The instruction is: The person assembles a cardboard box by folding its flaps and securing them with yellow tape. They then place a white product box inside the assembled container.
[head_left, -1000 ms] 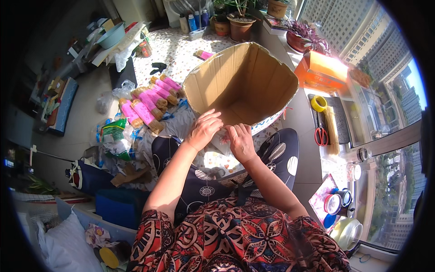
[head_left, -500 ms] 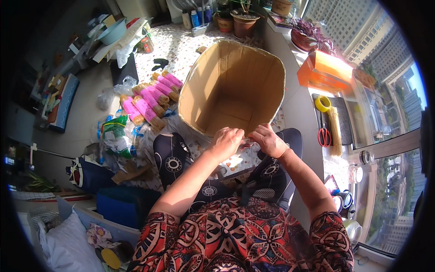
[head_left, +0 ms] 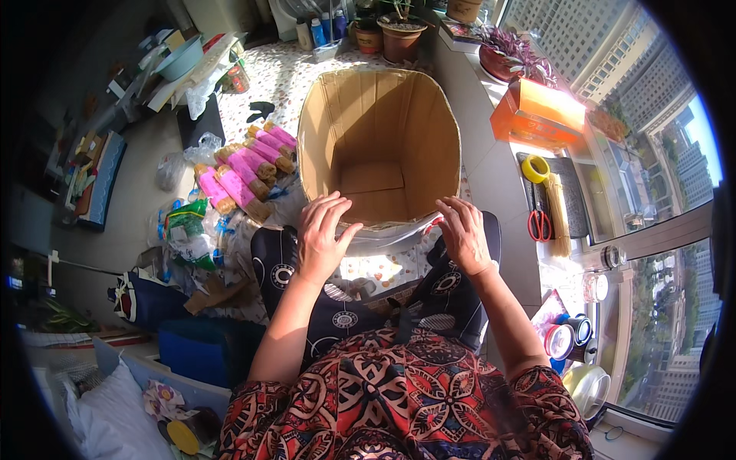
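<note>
A large open cardboard box point(head_left: 376, 180) stands between my knees, its brown inside facing up. The outside of its near wall has a shiny, clear covering point(head_left: 387, 236) along the rim. My left hand point(head_left: 320, 239) is at the near left corner, fingers spread and resting at the rim, holding nothing. At the near right corner is my right hand point(head_left: 464, 236), its fingers stretched over the edge. A small red bit point(head_left: 435, 223) shows beside its thumb; I cannot make out what it is.
Left of the box lie several pink-wrapped bundles point(head_left: 244, 170), plastic bags point(head_left: 188, 226) and a black glove point(head_left: 261, 112). On the right ledge are an orange box point(head_left: 537, 115), yellow tape point(head_left: 535, 168), red-handled scissors point(head_left: 540, 224) and thin sticks point(head_left: 559, 215). Potted plants point(head_left: 400, 38) stand beyond.
My hands were close together at the middle of the near rim. They have moved apart to its two corners, and their fingers have opened. The view has shifted slightly.
</note>
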The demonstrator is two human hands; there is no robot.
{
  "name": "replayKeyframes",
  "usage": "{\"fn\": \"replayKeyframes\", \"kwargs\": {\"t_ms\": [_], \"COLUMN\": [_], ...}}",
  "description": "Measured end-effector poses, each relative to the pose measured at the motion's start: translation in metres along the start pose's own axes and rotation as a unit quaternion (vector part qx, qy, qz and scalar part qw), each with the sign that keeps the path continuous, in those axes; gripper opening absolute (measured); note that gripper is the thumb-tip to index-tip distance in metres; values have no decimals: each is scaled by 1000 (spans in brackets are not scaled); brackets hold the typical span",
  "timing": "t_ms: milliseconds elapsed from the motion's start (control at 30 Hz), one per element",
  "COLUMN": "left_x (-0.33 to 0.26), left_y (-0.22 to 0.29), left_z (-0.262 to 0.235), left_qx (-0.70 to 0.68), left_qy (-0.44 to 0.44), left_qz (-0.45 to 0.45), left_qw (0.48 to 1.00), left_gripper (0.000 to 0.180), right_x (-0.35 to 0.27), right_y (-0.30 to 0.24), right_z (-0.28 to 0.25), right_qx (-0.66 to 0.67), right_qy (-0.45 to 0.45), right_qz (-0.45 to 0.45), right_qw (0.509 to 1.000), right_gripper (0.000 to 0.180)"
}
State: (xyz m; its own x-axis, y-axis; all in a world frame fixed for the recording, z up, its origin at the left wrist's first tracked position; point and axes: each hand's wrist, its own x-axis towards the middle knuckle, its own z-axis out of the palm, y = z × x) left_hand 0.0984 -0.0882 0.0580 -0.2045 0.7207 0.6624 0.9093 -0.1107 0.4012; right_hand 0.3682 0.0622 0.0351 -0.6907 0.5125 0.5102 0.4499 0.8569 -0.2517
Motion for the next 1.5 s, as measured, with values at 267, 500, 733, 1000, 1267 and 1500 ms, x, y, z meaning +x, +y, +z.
{"fn": "replayKeyframes", "kwargs": {"t_ms": [267,500,733,1000,1267,1500], "left_x": [-46,-46,-39,-22,-18,-20], "left_y": [9,-8,-13,-13,-1,6], "left_z": [37,45,48,52,45,62], "left_qx": [70,82,16,-78,-50,-23], "left_qy": [-84,-72,-37,-64,-141,-100], "left_qz": [153,131,107,9,-24,9], "left_qw": [982,985,993,995,988,995], "left_gripper": [40,41,32,11,6,8], "right_x": [-14,5,20,34,35,35], "right_y": [-24,-20,-20,-7,-16,-27], "right_z": [30,27,36,47,30,40], "right_qx": [7,44,65,114,78,9], "right_qy": [12,32,52,-34,-74,-51], "right_qz": [-110,-145,-132,-101,-108,-134], "right_qw": [994,988,988,988,988,990], "right_gripper": [44,43,33,20,26,25]}}
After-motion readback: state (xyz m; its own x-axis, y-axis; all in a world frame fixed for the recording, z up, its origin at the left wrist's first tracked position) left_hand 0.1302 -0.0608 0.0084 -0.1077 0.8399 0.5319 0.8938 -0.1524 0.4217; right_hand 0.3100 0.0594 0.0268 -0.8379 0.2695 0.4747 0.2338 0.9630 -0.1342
